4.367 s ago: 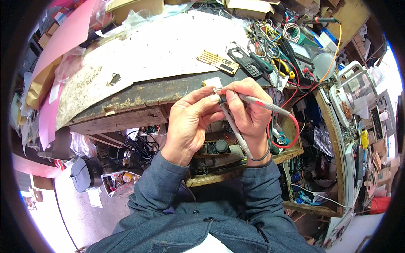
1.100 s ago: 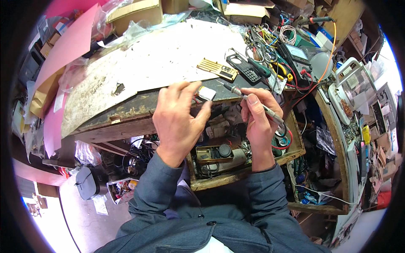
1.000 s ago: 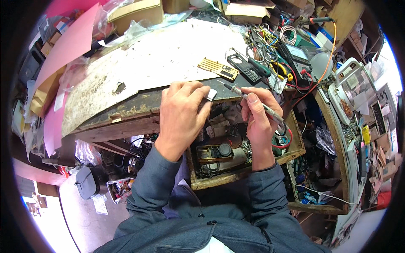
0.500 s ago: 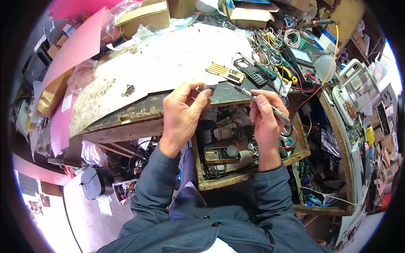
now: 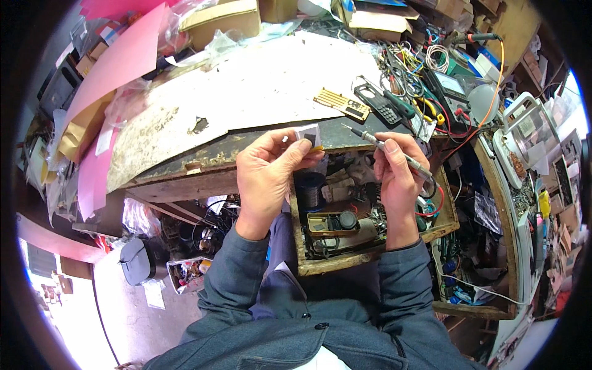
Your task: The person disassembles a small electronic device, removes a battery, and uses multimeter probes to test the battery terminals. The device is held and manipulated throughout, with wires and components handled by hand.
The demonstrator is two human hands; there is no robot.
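Note:
Between the thumb and fingers of my left hand is a small flat piece, pale with a dark patch and a bit of yellow at its lower edge; its kind is unclear. My right hand grips a grey pen-shaped tool with a thin pointed tip. The tip points up and left, toward the piece but apart from it. Black and red wire curves by the tool's rear end. Beyond the hands, a yellow circuit board and a dark phone casing lie on the bench.
Below my hands an open wooden drawer holds a small tin, a spool and loose parts. Back right are a green-handled screwdriver, yellow-handled pliers, an analogue multimeter and tangled wires. Cardboard boxes stand at the back.
My left hand has turned the small piece so its flat face shows. The tool stays apart from it. The whole view has shifted slightly.

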